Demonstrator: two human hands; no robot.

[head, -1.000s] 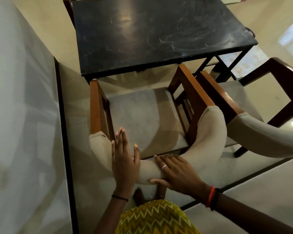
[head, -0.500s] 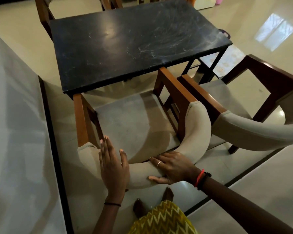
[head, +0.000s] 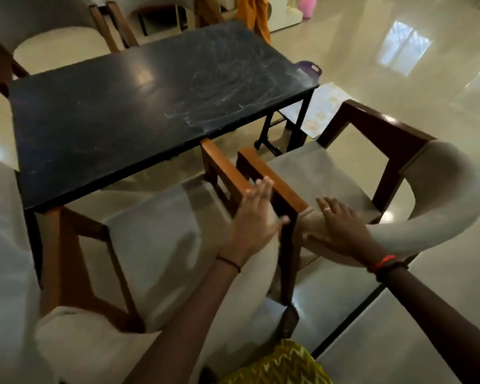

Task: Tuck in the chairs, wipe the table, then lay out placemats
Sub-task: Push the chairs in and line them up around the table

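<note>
left hand (head: 254, 217): flat, fingers spread and together-ish, gripped nothing; hovered over the gap between the two near chairs, blurred, contact with an armrest unclear.
right hand (head: 341, 228): palm down, fingers splayed, pressed on the padded backrest of the right chair (head: 416, 214); looked placed to push or steer it, not to lift.
left chair (head: 150, 245): seat front just under the table edge, back well out; only partly tucked by my read.
right chair: sat off the table's corner, angled, not under the top at all; likely next to be shoved in.
table (head: 122, 117): dark top, bare, smeared with pale streaks; wipe step not done, judging by the marks.
placemats (head: 320, 109): pale patterned sheet on the floor past the table's right legs, probably one; can't confirm.
far chairs (head: 53, 42): two beyond the table, pulled back.
</note>
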